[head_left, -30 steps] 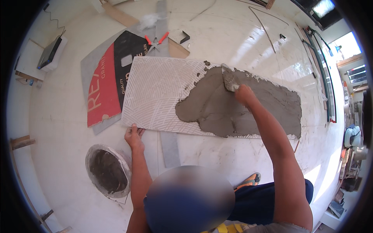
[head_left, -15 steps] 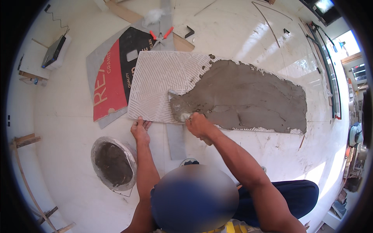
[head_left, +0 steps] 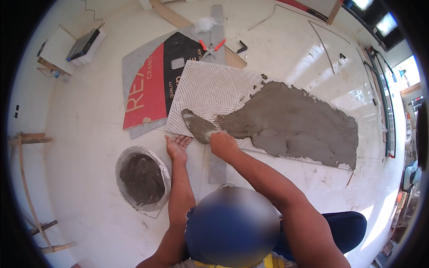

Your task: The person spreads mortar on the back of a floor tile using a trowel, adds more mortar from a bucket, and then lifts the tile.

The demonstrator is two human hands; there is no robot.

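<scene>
My right hand (head_left: 223, 144) grips a mortar-coated trowel (head_left: 194, 125), its blade angled toward the left end of a ridged-backed rectangular tile (head_left: 208, 80). Grey mortar (head_left: 295, 125) covers much of the tile's middle and right part. Beneath the left near edge of the tile, my left hand (head_left: 178, 150) lies palm up, fingers spread and curved slightly, their tips at the edge. A bucket (head_left: 119, 178) with mortar inside stands just left of my left forearm.
A red-and-black cardboard piece (head_left: 145, 96) lies on grey boards left of the tile. Red-handled pliers-like tool (head_left: 219, 46), plastic wad (head_left: 203, 25) and wooden strips are beyond. Long dark bars (head_left: 380, 102) run along the right, wooden pieces (head_left: 33, 138) along the left.
The trowel has moved down and left across the tile from the upper middle to the left part. My left hand's fingers have loosened and spread at the tile's edge. The view has shifted.
</scene>
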